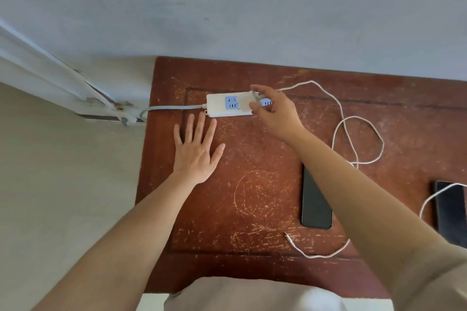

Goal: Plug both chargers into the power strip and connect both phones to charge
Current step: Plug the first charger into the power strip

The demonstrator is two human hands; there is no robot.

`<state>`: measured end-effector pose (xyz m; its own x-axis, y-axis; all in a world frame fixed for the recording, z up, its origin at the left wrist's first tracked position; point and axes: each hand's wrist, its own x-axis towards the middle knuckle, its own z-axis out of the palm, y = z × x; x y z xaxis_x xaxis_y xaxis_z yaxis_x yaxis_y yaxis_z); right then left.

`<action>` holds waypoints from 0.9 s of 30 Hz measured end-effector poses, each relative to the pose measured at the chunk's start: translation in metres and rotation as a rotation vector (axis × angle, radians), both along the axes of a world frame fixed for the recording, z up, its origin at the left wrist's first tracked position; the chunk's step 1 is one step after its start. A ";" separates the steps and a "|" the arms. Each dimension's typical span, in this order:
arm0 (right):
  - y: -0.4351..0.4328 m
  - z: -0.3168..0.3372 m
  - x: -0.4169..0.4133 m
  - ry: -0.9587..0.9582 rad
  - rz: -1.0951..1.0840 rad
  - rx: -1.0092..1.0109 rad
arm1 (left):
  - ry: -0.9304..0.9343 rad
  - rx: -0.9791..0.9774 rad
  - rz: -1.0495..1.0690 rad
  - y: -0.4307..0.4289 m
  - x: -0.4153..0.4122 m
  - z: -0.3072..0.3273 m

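Observation:
A white power strip (219, 106) with blue sockets lies at the back of the worn red-brown table (252, 197). My right hand (275, 111) pinches a white charger (246, 103) over the strip's middle socket; whether it is seated I cannot tell. Its white cable (338, 106) loops to the right and ends in a free plug tip (288, 236) near the table's front. My left hand (195, 149) rests flat and open on the table just in front of the strip. A black phone (316, 207) lies partly under my right forearm. A second black phone (451, 212) lies at the right edge with a white cable (434, 197) across it.
The strip's grey cord (171, 108) runs off the table's left edge toward a white frame (101, 103) on the floor. A pale blue wall stands right behind the table. The floor is beige at the left.

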<state>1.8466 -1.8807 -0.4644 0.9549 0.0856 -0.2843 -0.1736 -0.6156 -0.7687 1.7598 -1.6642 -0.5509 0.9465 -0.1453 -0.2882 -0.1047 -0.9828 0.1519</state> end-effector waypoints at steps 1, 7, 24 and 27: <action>0.000 -0.002 0.004 -0.007 0.015 -0.012 | -0.011 -0.002 0.003 0.000 0.000 -0.002; -0.002 -0.012 0.020 -0.087 0.093 -0.063 | -0.077 -0.044 -0.002 0.000 0.000 -0.009; 0.022 0.013 0.026 -0.364 0.568 -0.385 | -0.099 -0.014 -0.011 -0.001 0.001 -0.013; 0.017 0.010 0.021 -0.443 0.511 -0.350 | -0.098 -0.021 -0.010 0.000 0.001 -0.013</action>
<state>1.8673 -1.8635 -0.4548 0.8517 0.5234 0.0246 0.4782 -0.7572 -0.4450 1.7606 -1.6647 -0.5643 0.9685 -0.1595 -0.1911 -0.1294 -0.9785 0.1609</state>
